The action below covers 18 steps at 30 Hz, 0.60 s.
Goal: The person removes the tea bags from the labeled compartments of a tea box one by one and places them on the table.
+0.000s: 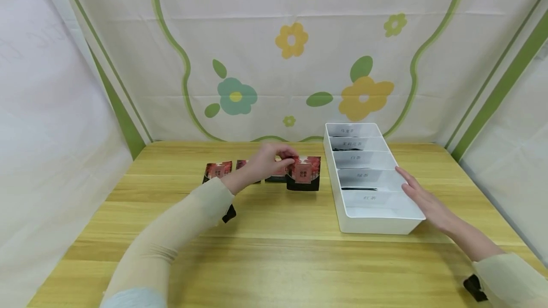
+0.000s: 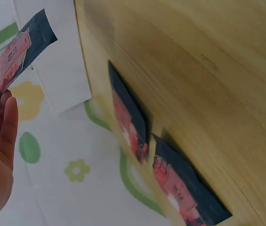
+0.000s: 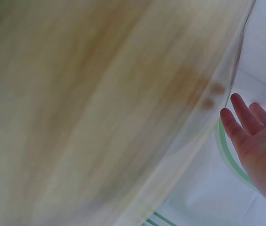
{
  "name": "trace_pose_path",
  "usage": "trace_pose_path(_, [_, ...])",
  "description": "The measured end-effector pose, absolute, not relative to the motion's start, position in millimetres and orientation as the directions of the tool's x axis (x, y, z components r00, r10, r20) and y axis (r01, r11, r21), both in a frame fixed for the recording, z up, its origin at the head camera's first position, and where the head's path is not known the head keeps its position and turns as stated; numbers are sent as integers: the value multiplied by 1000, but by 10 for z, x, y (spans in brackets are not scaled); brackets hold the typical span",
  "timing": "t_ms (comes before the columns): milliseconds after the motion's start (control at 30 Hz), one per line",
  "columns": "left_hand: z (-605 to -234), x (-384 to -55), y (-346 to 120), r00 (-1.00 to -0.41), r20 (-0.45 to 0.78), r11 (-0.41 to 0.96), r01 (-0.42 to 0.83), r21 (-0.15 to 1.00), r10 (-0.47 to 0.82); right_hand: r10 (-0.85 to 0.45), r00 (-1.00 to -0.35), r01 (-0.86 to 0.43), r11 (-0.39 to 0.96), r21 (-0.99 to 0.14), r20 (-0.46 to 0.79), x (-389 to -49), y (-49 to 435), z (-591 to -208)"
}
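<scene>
The left hand [image 1: 266, 161] pinches a red-and-black packet [image 1: 304, 175] above the surface [image 1: 278, 260], toward its far edge, beside a white divided box [image 1: 374, 226]; the right hand [image 1: 430, 207], fingers extended, touches the box's right side.

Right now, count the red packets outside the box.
4: one held packet in the left hand; on the table, left packet, middle packet and right packet; others may be hidden.

head: forward-down | 2 wrist views: near (slanted) | head/left wrist share: held packet [image 1: 303, 173]
</scene>
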<state>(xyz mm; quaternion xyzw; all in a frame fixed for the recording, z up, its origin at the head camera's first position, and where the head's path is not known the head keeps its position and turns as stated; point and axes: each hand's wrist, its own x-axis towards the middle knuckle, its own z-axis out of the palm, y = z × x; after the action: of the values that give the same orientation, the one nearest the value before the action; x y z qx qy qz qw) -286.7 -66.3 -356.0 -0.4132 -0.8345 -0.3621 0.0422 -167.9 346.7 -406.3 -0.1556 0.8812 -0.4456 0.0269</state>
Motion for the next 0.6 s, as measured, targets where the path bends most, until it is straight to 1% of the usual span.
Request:
trace_pose_path(133, [-3662, -2987, -550, -703, 293, 476, 674, 564, 648, -296, -951, -252, 558, -791, 94, -1678, 3472, -4070])
trace_pose_path(233, [-3735, -3087, -472, -728, 252, 509, 644, 572, 638, -296, -950, -251, 553, -794, 94, -1676, 3470, -4071])
trace_pose_path(500, [-3925, -3293, -338, -790, 195, 560, 562, 609, 582, -298, -951, -244, 554, -796, 84, -1674, 3471, -4074])
trace_pose_path(600, [-3978, -3355, -297, -814, 178, 594, 535, 601, 553, -298, -950, -248, 555, -794, 89, -1673, 3470, -4067])
